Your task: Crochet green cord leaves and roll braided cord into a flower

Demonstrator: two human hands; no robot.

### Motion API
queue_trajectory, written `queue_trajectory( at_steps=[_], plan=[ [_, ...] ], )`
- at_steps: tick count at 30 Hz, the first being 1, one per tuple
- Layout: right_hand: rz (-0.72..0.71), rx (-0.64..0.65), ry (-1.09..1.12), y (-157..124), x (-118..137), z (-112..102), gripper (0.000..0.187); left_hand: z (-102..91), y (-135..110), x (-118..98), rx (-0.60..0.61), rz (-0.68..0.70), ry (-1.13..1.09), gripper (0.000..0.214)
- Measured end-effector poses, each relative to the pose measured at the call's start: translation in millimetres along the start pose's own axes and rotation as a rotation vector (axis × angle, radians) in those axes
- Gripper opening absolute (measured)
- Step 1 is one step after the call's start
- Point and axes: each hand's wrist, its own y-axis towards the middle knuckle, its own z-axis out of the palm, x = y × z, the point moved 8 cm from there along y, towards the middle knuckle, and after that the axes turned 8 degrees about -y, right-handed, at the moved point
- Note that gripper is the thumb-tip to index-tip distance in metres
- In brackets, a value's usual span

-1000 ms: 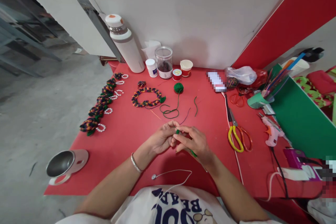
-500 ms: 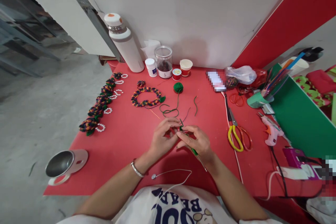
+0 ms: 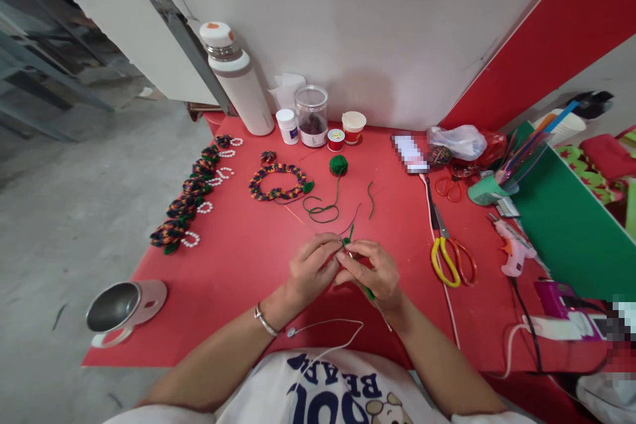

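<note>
Close together over the red table (image 3: pixel 223 318), my two hands work at one small green crocheted piece (image 3: pixel 346 241). My left hand (image 3: pixel 314 266) is closed, pinching the piece at its fingertips. In my closed right hand (image 3: pixel 376 273) is a crochet hook (image 3: pixel 382 317), whose thin shaft slants down below the palm; its tip is close to the piece, mostly covered by fingers. A bit of green shows under the right palm. Beyond the hands, a green yarn ball (image 3: pixel 338 165) trails a loose curling strand. Left of it lies a multicoloured crocheted ring (image 3: pixel 255 191) with a green leaf.
Several yarn flowers with bead loops (image 3: pixel 183 207) line the left edge. A steel mug (image 3: pixel 152 298) stands front left, a tall bottle (image 3: pixel 246 96) at the back. Rightward lie a phone (image 3: pixel 410 154), yellow-and-red-handled scissors (image 3: pixel 444 262), a pink glue gun (image 3: pixel 514 255) and cables.
The green piece has turned slightly, and its tail now points up and right. My left hand has shifted slightly to the right and down; both hands keep their grip.
</note>
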Motion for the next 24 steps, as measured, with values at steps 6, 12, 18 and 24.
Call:
queue_trajectory(
  at_steps=[6,12,18,24],
  plan=[
    [0.021,-0.009,0.032,2.4,0.0,1.4,0.046,-3.2,6.5,-2.5,-0.062,-0.022,0.066,0.008],
    [0.051,-0.034,0.072,0.2,-1.2,5.8,0.049,-6.7,7.0,13.6,-0.122,-0.3,-0.017,0.008],
    [0.055,-0.018,0.103,-1.5,-1.1,8.0,0.052,-2.0,-11.3,43.0,-0.188,-0.661,-0.287,0.006],
    [0.035,0.012,0.105,-2.5,-0.8,8.5,0.05,2.0,-12.6,47.9,-0.219,-0.756,-0.476,0.007]
  ],
)
